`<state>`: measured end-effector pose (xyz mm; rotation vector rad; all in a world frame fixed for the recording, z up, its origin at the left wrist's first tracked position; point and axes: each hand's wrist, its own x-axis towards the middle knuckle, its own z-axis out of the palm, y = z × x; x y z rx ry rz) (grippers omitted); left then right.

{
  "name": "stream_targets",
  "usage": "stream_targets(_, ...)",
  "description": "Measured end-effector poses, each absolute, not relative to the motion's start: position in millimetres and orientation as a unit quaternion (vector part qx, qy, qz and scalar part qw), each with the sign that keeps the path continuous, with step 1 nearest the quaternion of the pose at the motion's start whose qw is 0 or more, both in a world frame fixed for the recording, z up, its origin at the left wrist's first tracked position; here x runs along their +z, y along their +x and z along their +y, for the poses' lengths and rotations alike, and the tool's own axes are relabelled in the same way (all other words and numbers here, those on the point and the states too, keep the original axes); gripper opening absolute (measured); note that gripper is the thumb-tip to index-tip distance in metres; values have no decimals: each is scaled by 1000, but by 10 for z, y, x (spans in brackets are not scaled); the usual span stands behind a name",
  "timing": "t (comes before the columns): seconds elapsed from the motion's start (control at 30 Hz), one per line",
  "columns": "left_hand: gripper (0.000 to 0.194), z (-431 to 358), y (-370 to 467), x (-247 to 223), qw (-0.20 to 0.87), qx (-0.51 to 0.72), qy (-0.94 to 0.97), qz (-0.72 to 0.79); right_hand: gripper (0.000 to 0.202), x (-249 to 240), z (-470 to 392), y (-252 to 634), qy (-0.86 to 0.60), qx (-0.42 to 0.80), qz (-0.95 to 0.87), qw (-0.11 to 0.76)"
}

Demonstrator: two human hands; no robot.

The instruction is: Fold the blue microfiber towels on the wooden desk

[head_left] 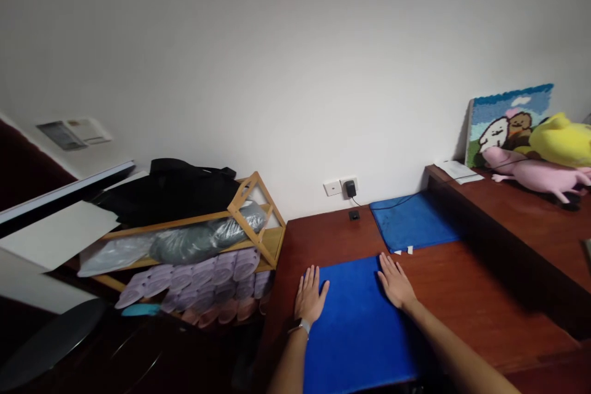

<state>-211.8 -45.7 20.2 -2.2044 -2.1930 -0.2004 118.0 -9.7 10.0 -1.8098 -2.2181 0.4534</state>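
Blue cloth (355, 332) lies flat on the smooth red-brown wooden desk (489, 301); from where I stand I'd judge it light, soft, pliant and hardly fragile, best pinched at its corners. On its left edge rests the left hand (311, 300), on its right edge the right hand (396, 283), both flat, fingers straight and slightly apart. Beyond it lies a darker rectangular mat (415, 221) with white tags (410, 250).

The light around me is dim and soft, palest on the middle of the wall (295, 104), greyer toward the 2 upper corners. Glare streaks the plastic wrapping (207, 240); the lower left sinks almost to black. Shadow darkens the blue cloth (355, 326) beside my right forearm (455, 345). My left hand (310, 297) and right hand (396, 282) look fairly crisp; the edges stretch and smear.
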Motion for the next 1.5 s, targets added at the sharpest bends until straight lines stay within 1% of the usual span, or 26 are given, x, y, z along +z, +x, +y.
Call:
stream_targets(0.07, 75, -445, -2126, 197, 14, -65, -711, -700, 67, 101, -212, 1197, -627, 161, -752, 127)
stream_targets(0.2, 73, -428, -2124, 171, 18, -65, -706, -705, 68, 70, -427, 1179, -635, 160, -748, 110)
stream_targets(0.33, 73, -419, -2154, 169, 18, -59, -707, -704, 67, 80, -498, 1148, -629, 151, -754, 117)
stream_targets(0.5, 74, -410, -2082, 393, 24, -20, -710, -704, 66, 155, -497, 1140, -632, 159, -749, 117)
stream_targets(0.6, 73, -463, -1667, 526, 38, -42, -725, -686, 66, 171, -501, 1142, -632, 163, -749, 117)
stream_targets(0.67, 71, -550, -1216, 525, 23, -66, -761, -645, 65, 141, -505, 1150, -629, 160, -751, 121)
stream_targets(0.73, 68, -664, -740, 453, -8, -82, -808, -583, 64, 79, -507, 1164, -621, 147, -761, 119)
stream_targets(0.8, 66, -774, -369, 355, -38, -93, -825, -556, 63, 1, -506, 1180, -604, 125, -778, 115)
stream_targets(0.9, 66, -902, -175, 263, -68, -95, -823, -556, 63, -89, -499, 1192, -589, 95, -794, 117)
stream_targets(1.03, 67, -1031, -477, 272, -68, -82, -816, -568, 64, -82, -494, 1175, -611, 100, -775, 124)
stream_targets(1.23, 74, -1236, -1308, 291, -42, -50, -744, -665, 68, -1, -513, 1148, -629, 125, -758, 121)
stream_targets(1.37, 75, -1379, -1804, 267, -28, -44, -709, -703, 69, -69, -520, 1159, -628, 120, -760, 116)
stream_targets(1.5, 78, -1456, -2029, 225, -35, -56, -682, -728, 69, -172, -481, 1156, -630, 108, -760, 117)
